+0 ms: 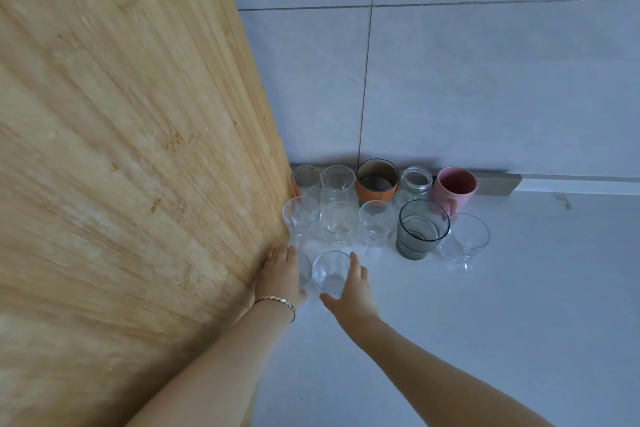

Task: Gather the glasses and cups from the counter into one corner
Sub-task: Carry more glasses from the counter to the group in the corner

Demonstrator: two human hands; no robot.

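Observation:
Several glasses and cups stand in rows in the corner between the wooden panel and the tiled wall. The back row holds clear glasses, an orange-banded cup point(376, 184), a clear jar point(416, 184) and a pink mug point(454, 188). In front stand clear stemmed glasses, a dark grey tumbler point(420, 229) and another clear glass point(465, 241). My left hand point(280, 276) wraps a small clear glass point(304, 270) against the panel. My right hand point(353, 286) grips a second clear glass point(330, 272) beside it.
A tall wooden panel point(138, 149) walls off the left side. Grey wall tiles point(485, 80) rise behind the rows. The white counter point(485, 340) spreads to the right and toward me.

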